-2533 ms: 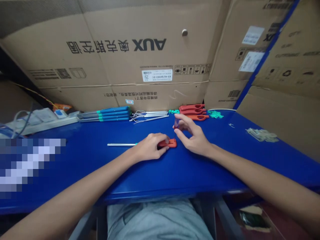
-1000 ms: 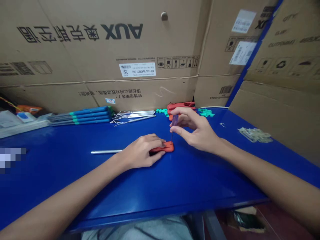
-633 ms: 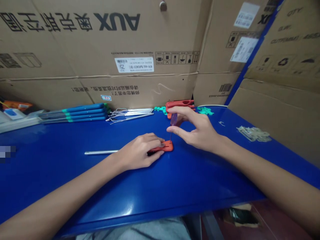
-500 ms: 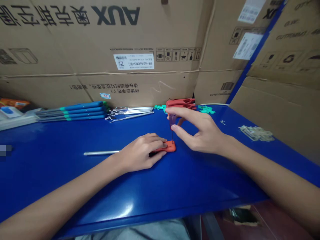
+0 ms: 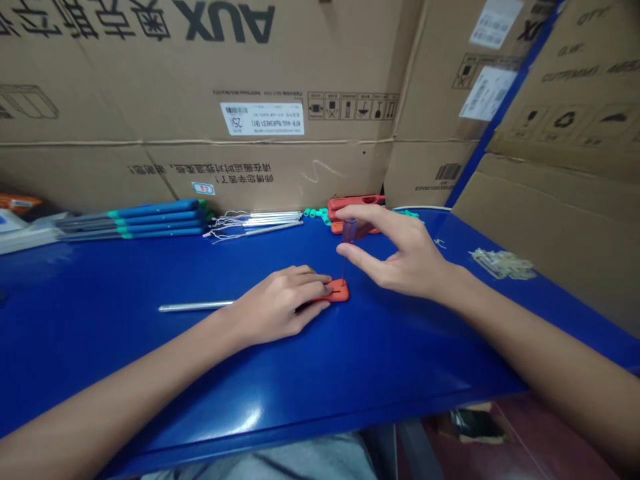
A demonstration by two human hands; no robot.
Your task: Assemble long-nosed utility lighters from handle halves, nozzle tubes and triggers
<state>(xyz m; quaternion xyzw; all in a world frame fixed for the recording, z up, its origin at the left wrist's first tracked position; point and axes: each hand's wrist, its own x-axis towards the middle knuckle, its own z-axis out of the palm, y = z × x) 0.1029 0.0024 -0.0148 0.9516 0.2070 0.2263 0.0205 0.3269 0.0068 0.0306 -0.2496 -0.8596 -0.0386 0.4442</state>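
Note:
My left hand (image 5: pixel 287 300) is closed over an orange plastic handle (image 5: pixel 341 292), pressing it to the blue table. A slot shows near the handle's bare right end. From under my left wrist a silver metal rod (image 5: pixel 195 307) sticks out to the left; whether it joins the handle is hidden. My right hand (image 5: pixel 407 250) pinches a small screwdriver (image 5: pixel 349 231) by its clear purple grip, between thumb and fingers. Its thin shaft points down, slightly tilted, with the tip on the handle's right end.
Along the back of the blue table (image 5: pixel 250 380) lie blue-handled tools (image 5: pixel 160 219), thin silver rods with wires (image 5: pixel 275 223), green plastic parts (image 5: pixel 320 215) and red handles (image 5: pixel 355 201). Clear plastic pieces (image 5: pixel 503 264) lie at the right. Cardboard (image 5: pixel 300 60) walls the back and right.
The screwdriver now leans slightly, its grip tipped to the right, and my right thumb and fingers have shifted on it. My left hand keeps its hold. The whole view has shifted slightly.

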